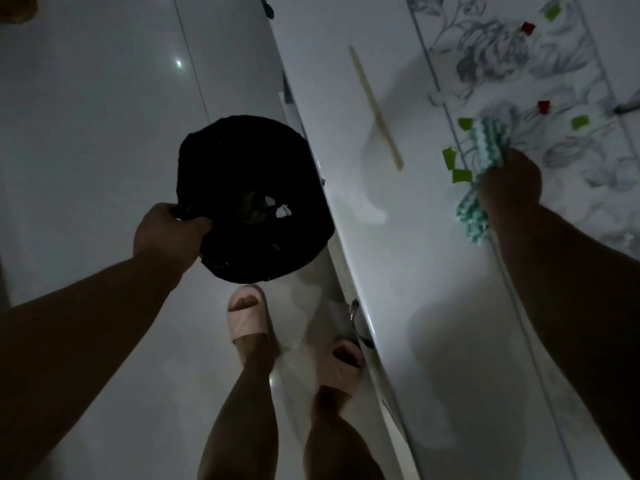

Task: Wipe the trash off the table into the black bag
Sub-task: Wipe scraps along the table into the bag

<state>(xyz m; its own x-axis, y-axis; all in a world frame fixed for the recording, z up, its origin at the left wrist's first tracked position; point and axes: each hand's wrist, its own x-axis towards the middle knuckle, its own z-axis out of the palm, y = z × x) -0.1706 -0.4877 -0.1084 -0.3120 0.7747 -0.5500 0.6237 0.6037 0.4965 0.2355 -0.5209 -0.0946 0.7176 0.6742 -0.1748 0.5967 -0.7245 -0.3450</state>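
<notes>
My left hand (166, 233) grips the rim of a black bag (252, 199), held open beside the table's edge, with a few pale scraps inside. My right hand (509, 181) is closed on a teal and white cloth (485, 150) pressed on the white table (398, 271). Green paper scraps (460, 174) lie just left of the cloth, and more green (579, 122) and red scraps (543, 106) sit farther back on the floral pattern. A long wooden stick (375, 107) lies on the table between the cloth and the bag.
The table edge (332, 237) runs diagonally past the bag. My feet in pink slippers (247, 315) stand on the glossy white floor (104, 133) beside it. A metal hook or handle (354, 308) hangs on the table's side.
</notes>
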